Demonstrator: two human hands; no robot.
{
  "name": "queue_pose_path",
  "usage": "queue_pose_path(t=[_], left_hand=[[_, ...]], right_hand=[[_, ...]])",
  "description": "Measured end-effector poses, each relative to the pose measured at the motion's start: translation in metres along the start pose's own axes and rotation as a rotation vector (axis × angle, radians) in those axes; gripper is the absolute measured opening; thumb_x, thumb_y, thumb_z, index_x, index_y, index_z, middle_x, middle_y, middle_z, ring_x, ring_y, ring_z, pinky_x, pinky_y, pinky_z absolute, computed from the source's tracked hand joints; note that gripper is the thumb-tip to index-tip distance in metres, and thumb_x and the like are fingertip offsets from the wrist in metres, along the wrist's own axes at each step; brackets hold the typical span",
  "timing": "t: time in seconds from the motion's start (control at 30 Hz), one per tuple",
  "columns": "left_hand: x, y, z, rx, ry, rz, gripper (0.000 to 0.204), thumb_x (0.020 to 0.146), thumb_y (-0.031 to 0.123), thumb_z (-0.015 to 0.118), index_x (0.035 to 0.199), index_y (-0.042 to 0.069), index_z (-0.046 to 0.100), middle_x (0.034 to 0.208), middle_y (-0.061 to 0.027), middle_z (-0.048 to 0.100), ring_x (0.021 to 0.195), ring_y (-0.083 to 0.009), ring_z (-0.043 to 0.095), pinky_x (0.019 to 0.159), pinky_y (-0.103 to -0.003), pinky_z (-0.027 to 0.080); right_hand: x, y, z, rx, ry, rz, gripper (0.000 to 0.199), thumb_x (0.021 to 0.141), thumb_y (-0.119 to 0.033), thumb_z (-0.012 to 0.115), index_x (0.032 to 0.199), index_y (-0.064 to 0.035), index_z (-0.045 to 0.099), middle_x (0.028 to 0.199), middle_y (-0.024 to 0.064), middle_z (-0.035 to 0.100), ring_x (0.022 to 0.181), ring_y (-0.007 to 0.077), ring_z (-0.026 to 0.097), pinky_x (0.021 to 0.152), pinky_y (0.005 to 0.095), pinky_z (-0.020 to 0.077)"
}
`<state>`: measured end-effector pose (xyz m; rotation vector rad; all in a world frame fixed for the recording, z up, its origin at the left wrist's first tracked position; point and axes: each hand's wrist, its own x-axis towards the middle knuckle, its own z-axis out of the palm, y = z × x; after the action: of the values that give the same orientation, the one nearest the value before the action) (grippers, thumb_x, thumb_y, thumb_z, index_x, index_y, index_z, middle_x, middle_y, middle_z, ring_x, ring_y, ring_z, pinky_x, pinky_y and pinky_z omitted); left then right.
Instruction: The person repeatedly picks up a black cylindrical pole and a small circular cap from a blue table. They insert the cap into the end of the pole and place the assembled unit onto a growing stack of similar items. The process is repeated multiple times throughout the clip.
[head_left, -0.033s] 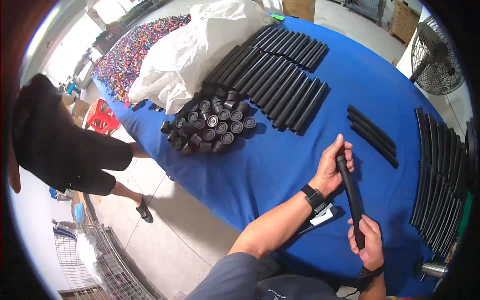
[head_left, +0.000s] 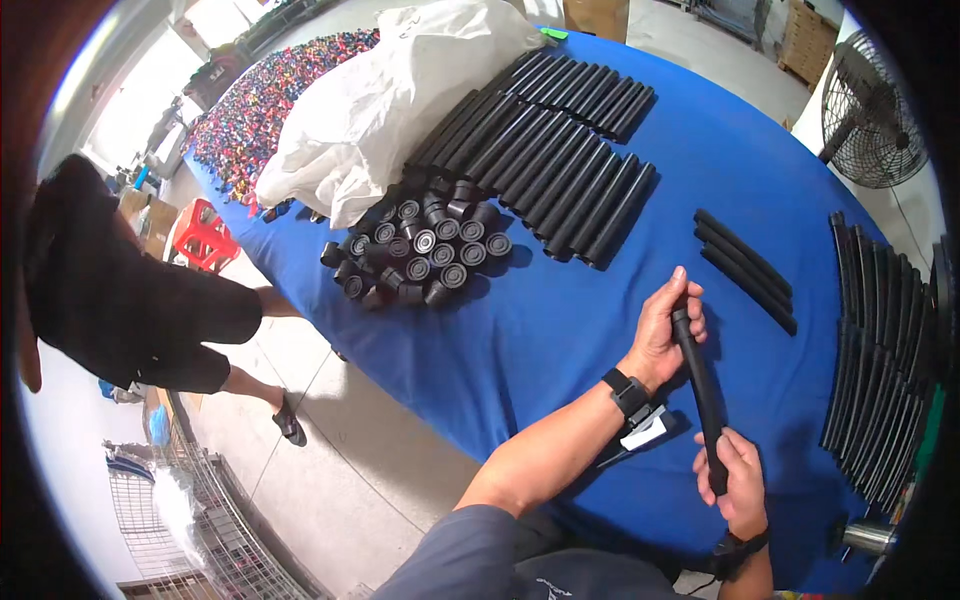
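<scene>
A black tube [head_left: 702, 385] slants across my front between both hands, above the blue-covered table. My left hand [head_left: 662, 335] is closed around its upper end, where a wider black collar, perhaps a cap, shows beneath the fingers. Lower down, my right hand [head_left: 738, 470] wraps its fingers and thumb about the tube's near end. Three loose black tubes [head_left: 745, 270] lie just beyond, to the right of my left hand. A pile of round black caps [head_left: 425, 245] sits on the cloth farther left.
Rows of black tubes [head_left: 560, 170] lie at the back, beside a white sack [head_left: 370, 110] and many small colourful pieces [head_left: 270, 100]. More tubes [head_left: 870, 370] are stacked at right. A fan [head_left: 872, 115] stands beyond. Another person [head_left: 130, 290] stands left, near a red stool [head_left: 205, 236].
</scene>
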<state>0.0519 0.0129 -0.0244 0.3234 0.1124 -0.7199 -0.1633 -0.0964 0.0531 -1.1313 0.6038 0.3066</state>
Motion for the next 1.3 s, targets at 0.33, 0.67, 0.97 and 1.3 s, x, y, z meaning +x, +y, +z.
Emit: queue_pose_path(t=[0.33, 0.67, 0.97, 1.3], left_hand=[[0.002, -0.002, -0.004, -0.015, -0.015, 0.006, 0.040, 0.101, 0.048, 0.059, 0.091, 0.010, 0.065, 0.064, -0.0017, 0.056, 0.053, -0.0154, 0.052, 0.051, -0.031, 0.044], [0.001, -0.002, -0.001, 0.016, -0.054, 0.017, 0.039, 0.101, 0.047, 0.060, 0.095, 0.009, 0.064, 0.066, -0.0018, 0.057, 0.056, -0.0146, 0.053, 0.054, -0.030, 0.044], [-0.004, 0.005, 0.024, 1.102, -0.253, 0.104, 0.026, 0.096, 0.030, 0.070, 0.089, 0.005, 0.067, 0.067, 0.0007, 0.058, 0.060, -0.0091, 0.057, 0.055, -0.027, 0.047], [-0.011, 0.000, 0.022, 1.088, -0.370, -0.095, 0.031, 0.097, 0.030, 0.069, 0.079, 0.006, 0.062, 0.061, 0.0024, 0.054, 0.048, -0.0071, 0.050, 0.043, -0.025, 0.038]], right_hand=[[0.000, 0.003, -0.004, -0.286, 0.101, -0.247, 0.025, 0.091, -0.006, 0.070, 0.110, 0.0003, 0.056, 0.081, 0.0075, 0.062, 0.057, 0.0105, 0.055, 0.049, 0.0243, 0.0417], [-0.004, 0.002, -0.013, -0.241, 0.056, -0.163, 0.034, 0.088, -0.006, 0.073, 0.116, 0.0018, 0.056, 0.085, 0.0081, 0.064, 0.066, 0.0146, 0.060, 0.058, 0.0291, 0.0484], [-0.014, 0.003, -0.029, -0.484, 0.270, -0.300, 0.035, 0.095, -0.007, 0.065, 0.126, 0.0035, 0.052, 0.083, 0.0028, 0.061, 0.056, 0.0044, 0.047, 0.047, 0.0219, 0.0383], [-0.021, 0.010, -0.055, -0.441, 0.202, -0.161, 0.030, 0.087, -0.002, 0.071, 0.110, 0.0041, 0.053, 0.082, 0.0093, 0.062, 0.068, 0.0174, 0.057, 0.065, 0.0323, 0.0479]])
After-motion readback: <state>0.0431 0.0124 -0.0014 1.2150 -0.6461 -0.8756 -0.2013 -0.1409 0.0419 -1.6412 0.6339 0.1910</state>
